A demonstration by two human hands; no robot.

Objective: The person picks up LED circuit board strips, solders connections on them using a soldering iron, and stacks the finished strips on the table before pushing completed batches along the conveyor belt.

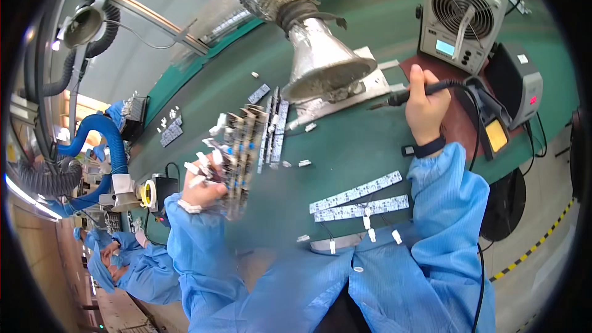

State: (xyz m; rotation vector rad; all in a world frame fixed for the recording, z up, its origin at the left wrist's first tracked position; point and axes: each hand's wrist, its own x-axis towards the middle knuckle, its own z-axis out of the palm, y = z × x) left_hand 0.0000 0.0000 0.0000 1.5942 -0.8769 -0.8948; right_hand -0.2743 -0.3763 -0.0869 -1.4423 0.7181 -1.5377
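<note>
My left hand [200, 190] is closed around a bundle of circuit board strips [244, 154], held on edge above the green bench. White connectors on short wires stick out of the bundle past my fingers. At the right, my right hand [425, 111] grips a soldering iron [399, 98] like a pen, its tip pointing left and touching no board. Two white circuit board strips [356, 191] lie near the front edge, with white plugs [371, 234] hanging from wires toward me. Beyond the bundle, more strips [279, 132] lie side by side.
A metal fume funnel [324, 55] hangs over a white fixture [370, 86]. Back right stand a white fan unit [462, 15], a soldering station [521, 86] and an iron stand with yellow sponge [495, 134]. Small boards [172, 134] lie left. A person in blue [142, 265] sits lower left.
</note>
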